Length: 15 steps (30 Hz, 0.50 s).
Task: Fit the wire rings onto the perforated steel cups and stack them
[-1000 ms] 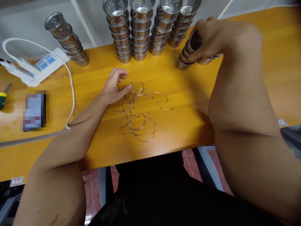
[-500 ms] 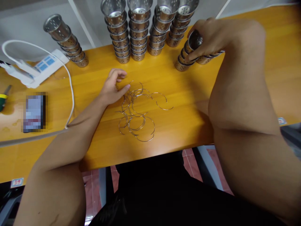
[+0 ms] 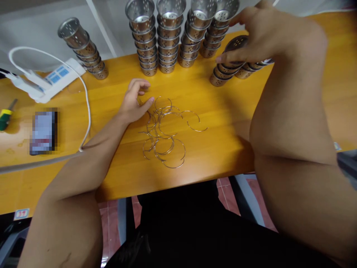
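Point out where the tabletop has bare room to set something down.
Bare wood lies right of the wire rings, between them and the right forearm, and along the near edge left of the left forearm. The back edge is crowded with stacked perforated cups; the left hand touches the rings, the right hand covers a cup stack.

Silver perforated cups [image 3: 167, 41] and silver wire rings [image 3: 164, 130] lie on a yellow-orange wooden table [image 3: 217, 111].

A small white sticker [image 3: 21, 213] at the front edge of the table [image 3: 223, 111] shows red digits, maybe "39".
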Each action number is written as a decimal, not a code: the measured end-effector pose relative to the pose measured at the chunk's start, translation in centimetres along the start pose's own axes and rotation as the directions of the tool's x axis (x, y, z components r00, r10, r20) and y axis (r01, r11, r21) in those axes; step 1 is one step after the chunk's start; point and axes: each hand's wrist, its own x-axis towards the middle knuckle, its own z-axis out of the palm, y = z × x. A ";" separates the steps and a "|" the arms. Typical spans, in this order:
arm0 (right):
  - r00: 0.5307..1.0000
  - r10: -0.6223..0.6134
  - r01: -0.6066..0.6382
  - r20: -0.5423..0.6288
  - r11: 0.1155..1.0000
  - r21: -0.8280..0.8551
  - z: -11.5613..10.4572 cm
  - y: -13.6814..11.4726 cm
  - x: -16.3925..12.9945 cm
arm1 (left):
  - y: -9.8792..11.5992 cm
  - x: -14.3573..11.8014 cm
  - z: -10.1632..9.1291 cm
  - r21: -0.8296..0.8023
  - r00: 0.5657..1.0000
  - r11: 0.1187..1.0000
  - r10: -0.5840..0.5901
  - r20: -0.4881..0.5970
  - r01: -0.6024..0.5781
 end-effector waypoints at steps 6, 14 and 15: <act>0.929 -0.295 0.294 -0.223 0.955 -0.038 -0.9 -1.7 -0.1 | -1.2 1.9 -4.2 0.125 0.972 0.991 0.079 -0.222 -0.052; 0.842 -0.454 0.484 -0.293 0.874 0.037 0.1 -1.2 0.9 | 10.1 1.9 -0.8 0.525 0.959 0.811 0.279 0.042 -0.259; 0.837 -0.453 0.486 -0.306 0.873 0.036 0.1 -1.3 0.9 | 10.7 2.0 -0.3 0.558 0.953 0.785 0.301 0.037 -0.270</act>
